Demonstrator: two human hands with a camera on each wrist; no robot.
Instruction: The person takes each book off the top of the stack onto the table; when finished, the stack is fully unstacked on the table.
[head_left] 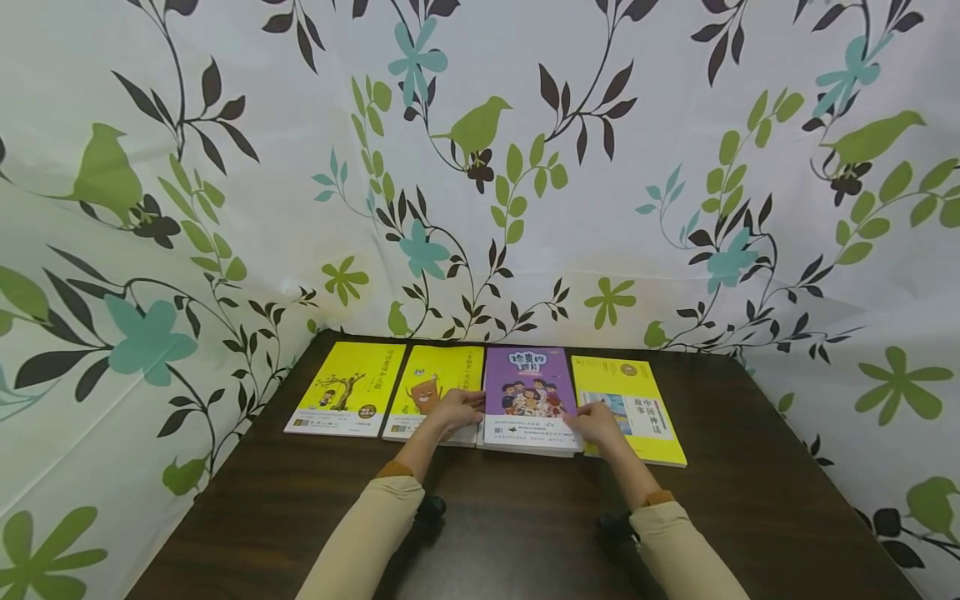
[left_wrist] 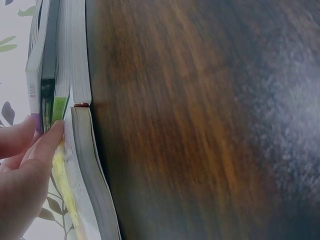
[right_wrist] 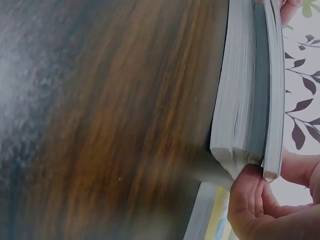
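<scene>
A purple book (head_left: 528,383) with a group of cartoon figures on its cover lies third from the left in a row of books. My left hand (head_left: 453,410) pinches its left edge, thumb on top and fingers at the side. On the right edge my right hand (head_left: 597,422) grips near the front corner. The right wrist view shows that thumb over the cover and the curled fingers underneath. Below the purple book is a thicker book (right_wrist: 234,95), with a dark gap between them. Its green spine (left_wrist: 59,107) shows beside my left fingertips.
Two yellow books, one with a tree drawing (head_left: 341,387) and one with a brown cartoon figure (head_left: 425,393), lie on the left. Another yellow book (head_left: 637,408) lies on the right. The dark wooden table (head_left: 517,517) meets a leaf-patterned wall covering (head_left: 525,275) behind.
</scene>
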